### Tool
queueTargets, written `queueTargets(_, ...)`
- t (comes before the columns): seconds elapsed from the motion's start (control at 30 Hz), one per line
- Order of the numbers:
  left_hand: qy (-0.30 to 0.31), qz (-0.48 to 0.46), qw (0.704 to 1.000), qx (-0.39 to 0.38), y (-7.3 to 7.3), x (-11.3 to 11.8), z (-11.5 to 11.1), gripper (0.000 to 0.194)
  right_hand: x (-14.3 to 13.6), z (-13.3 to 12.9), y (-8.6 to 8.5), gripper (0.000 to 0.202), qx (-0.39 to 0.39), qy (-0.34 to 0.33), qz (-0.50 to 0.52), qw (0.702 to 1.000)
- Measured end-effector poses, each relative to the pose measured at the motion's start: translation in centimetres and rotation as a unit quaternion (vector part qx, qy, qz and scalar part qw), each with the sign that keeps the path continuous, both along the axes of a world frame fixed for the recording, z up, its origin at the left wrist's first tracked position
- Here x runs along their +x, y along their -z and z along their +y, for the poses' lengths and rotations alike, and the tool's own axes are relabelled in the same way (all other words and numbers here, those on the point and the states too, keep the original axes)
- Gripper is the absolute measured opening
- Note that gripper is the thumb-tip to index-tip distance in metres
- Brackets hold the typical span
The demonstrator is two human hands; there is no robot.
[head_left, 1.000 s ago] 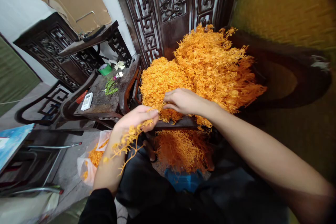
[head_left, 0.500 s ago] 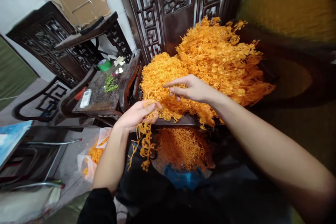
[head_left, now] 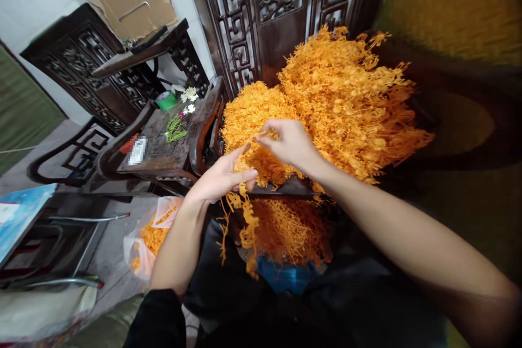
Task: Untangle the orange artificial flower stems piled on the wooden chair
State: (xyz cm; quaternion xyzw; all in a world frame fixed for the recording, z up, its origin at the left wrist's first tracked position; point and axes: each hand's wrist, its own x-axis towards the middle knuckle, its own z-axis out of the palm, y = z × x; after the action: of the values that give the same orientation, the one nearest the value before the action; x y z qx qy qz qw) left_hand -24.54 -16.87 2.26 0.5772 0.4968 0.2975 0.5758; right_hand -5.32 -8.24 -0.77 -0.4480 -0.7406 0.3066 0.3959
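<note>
Orange stringy strands [head_left: 248,225] hang down from my left hand [head_left: 224,176], whose thumb and fingers are pressed round them. Just above and to the right, my right hand [head_left: 287,141] is closed, with a bit of orange strand showing at its fingertips. Behind both hands a large orange heap [head_left: 346,92] of the same stringy material lies on a dark wooden seat [head_left: 285,189], against a carved backrest. More orange strands [head_left: 291,228] lie below the seat edge, above a blue container [head_left: 287,277].
On the dark side table [head_left: 159,147] at the left lie green tape [head_left: 166,100], white flowers [head_left: 189,94], and green stems [head_left: 176,129]. A plastic bag [head_left: 142,253] with orange material stands on the floor. Folding metal legs [head_left: 87,219] are at the far left.
My right hand has closed and come down and left, close to my left hand, with orange strand now at its fingertips. My left hand has shifted slightly right, and the hanging strands with it.
</note>
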Motion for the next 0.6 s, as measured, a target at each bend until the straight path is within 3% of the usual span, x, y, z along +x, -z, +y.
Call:
queueTargets(0.07,-0.015,0.003,1.0,-0.011,-0.2,-0.3,-0.3,0.092,1.0,1.7,0.5,0.016,0.019,0.095,-0.04,0.994)
queueTargets(0.13,-0.035,0.0,0.999,-0.009,-0.2,-0.7,-0.3,0.093,1.8,2.6,0.5,0.015,0.001,0.116,-0.078,0.99)
queueTargets(0.2,-0.047,-0.021,0.999,0.003,0.2,-1.1,0.0,0.091,2.2,2.3,0.1,0.015,-0.045,0.087,-0.087,0.991)
queueTargets(0.3,-0.057,-0.072,0.996,0.021,1.0,-1.4,0.4,0.086,1.8,0.4,-0.7,0.021,-0.125,-0.019,-0.033,0.991)
queueTargets(0.43,-0.092,-0.112,0.989,0.002,1.4,-1.3,0.8,0.06,0.7,-1.6,-1.0,0.031,-0.161,-0.137,0.054,0.976)
queueTargets(0.5,-0.11,-0.118,0.987,-0.003,1.3,-1.2,0.8,0.045,0.1,-1.8,-0.8,0.028,-0.172,-0.138,0.081,0.972)
queueTargets(0.6,-0.112,-0.105,0.988,0.002,1.1,-1.1,1.0,0.027,-0.4,-1.5,-0.3,0.018,-0.193,-0.081,0.126,0.97)
